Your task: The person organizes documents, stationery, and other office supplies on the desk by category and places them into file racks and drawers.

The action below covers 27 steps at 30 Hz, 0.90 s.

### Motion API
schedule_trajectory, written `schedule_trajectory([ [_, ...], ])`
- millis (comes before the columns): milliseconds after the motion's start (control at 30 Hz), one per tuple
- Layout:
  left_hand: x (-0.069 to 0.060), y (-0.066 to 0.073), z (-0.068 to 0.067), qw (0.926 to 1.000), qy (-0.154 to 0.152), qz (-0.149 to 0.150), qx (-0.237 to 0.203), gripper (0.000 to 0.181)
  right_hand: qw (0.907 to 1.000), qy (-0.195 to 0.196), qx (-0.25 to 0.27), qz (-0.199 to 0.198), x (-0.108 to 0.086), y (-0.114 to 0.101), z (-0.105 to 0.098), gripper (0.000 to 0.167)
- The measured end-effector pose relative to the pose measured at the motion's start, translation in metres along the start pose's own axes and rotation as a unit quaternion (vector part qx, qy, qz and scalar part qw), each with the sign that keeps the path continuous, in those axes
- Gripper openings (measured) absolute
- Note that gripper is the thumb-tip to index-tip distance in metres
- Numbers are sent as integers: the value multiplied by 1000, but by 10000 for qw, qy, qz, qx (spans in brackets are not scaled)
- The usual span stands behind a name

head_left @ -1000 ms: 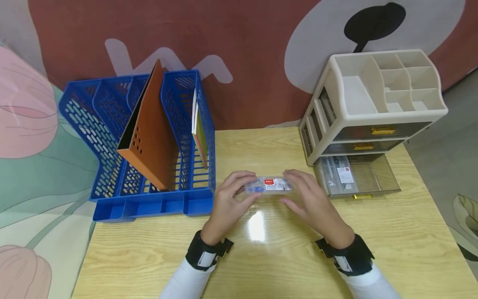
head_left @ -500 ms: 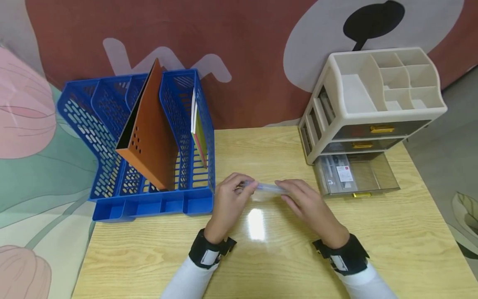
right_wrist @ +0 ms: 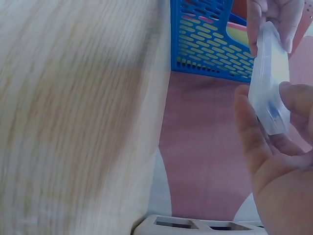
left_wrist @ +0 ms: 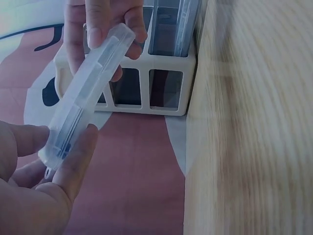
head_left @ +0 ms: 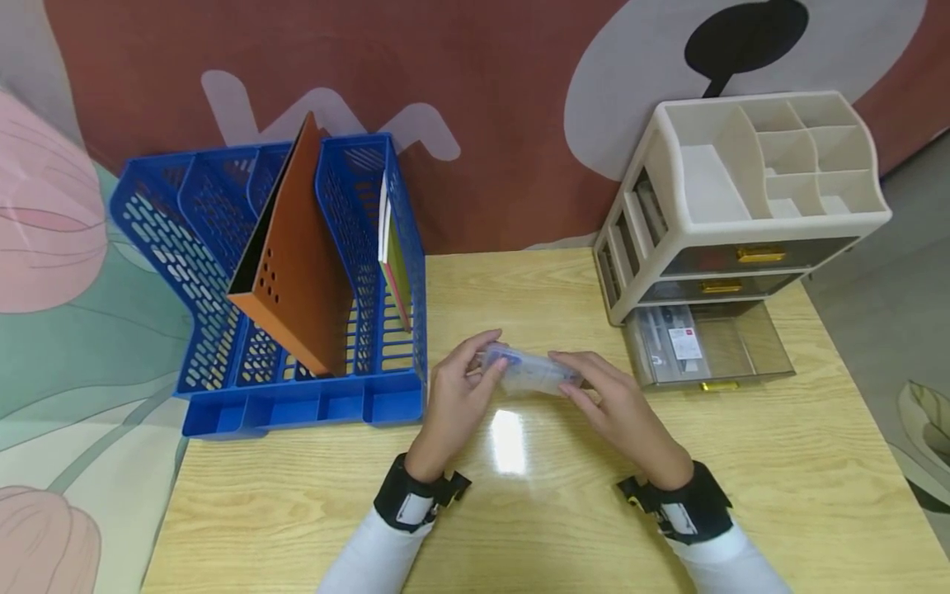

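A slim translucent plastic case (head_left: 531, 373) is held above the table between both hands, its broad face tilted in the head view. My left hand (head_left: 462, 396) pinches one end between thumb and fingers. The opposite end is pinched by my right hand (head_left: 619, 412). In the left wrist view the case (left_wrist: 85, 95) runs slantwise from the near fingers to the other hand. Some bluish content shows through the case (right_wrist: 270, 78) in the right wrist view, too blurred to make out.
On the left stands a blue file rack (head_left: 297, 404) with an orange folder (head_left: 304, 272) and thin booklets (head_left: 395, 256). A cream drawer organizer (head_left: 683, 198) stands on the right, its bottom drawer (head_left: 750, 355) pulled out with a clear labelled case (head_left: 671, 342) inside.
The case has turned in the hands: its red and white label faced up first, then it showed edge-on, and now a plain broad face shows. Both hands stay at about the same place.
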<state>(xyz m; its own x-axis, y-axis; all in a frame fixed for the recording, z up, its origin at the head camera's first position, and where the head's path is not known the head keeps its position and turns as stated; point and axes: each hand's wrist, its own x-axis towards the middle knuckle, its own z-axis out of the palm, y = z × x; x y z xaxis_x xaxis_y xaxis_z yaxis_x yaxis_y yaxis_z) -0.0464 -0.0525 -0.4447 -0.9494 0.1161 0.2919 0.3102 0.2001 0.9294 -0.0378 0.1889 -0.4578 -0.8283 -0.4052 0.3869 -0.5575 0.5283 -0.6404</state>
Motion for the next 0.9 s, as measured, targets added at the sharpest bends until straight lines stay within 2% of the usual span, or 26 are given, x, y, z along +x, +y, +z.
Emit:
schedule_trajectory([
  [133,0,0,1,9999,151,13,76,30,9990,15,-315,-312,1,-1,2,64],
  [300,0,1,2,9996,255,-105,90,27,9925,-13,-1050,-628,4,-7,5,68],
  [367,0,2,4,9997,207,-114,-9,26,9888,-69,-1293,-739,6,-11,4,60],
  [433,0,2,5,9997,148,-110,-143,25,9850,-127,-1446,-928,8,-14,3,60],
  [600,-2,0,6,9997,-1,-92,-241,27,9786,-70,-1537,-1365,9,-18,-1,45],
  [700,-3,0,4,9994,-167,-116,-273,28,9771,41,-1563,-1442,6,-17,-5,37],
  [900,-5,-3,-4,9994,-234,-243,-122,29,9763,168,-1856,-1101,-7,-13,-22,46],
])
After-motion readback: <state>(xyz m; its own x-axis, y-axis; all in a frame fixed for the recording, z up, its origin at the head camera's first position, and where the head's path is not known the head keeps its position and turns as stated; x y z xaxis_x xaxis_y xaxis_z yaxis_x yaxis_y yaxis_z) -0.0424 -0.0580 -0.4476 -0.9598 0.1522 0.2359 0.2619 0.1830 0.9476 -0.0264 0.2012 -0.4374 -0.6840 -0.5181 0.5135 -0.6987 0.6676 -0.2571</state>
